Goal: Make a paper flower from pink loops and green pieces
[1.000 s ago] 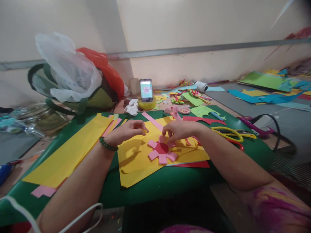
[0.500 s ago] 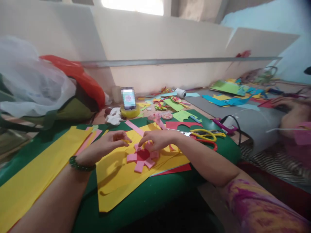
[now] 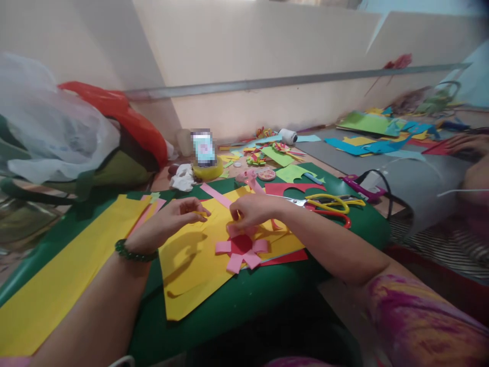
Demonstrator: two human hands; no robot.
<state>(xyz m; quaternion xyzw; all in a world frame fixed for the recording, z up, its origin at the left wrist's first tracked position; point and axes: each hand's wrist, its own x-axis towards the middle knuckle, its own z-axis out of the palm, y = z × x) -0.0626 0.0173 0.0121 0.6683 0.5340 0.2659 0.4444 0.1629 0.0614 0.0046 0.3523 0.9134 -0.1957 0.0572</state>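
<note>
A paper flower (image 3: 242,248) with pink strip petals round a red centre lies on yellow paper sheets (image 3: 191,265) over a green mat (image 3: 248,290). My right hand (image 3: 250,210) hovers at the flower's far edge, fingers curled and pinching one pink petal. My left hand (image 3: 173,219), with a green bead bracelet on the wrist, is raised a little to the left, its fingers pinched on something small and yellow that I cannot name.
Yellow and red handled scissors (image 3: 330,205) lie right of my hands. A phone (image 3: 202,147) stands on a yellow tape roll behind them. Plastic bags (image 3: 57,127) pile at the left. Paper scraps (image 3: 275,153) litter the back. Another person's hand (image 3: 464,142) rests at the far right.
The view swung right and tilted, so another person's hand came into sight. My right hand stayed at the flower's far petals; my left hand kept its pinch.
</note>
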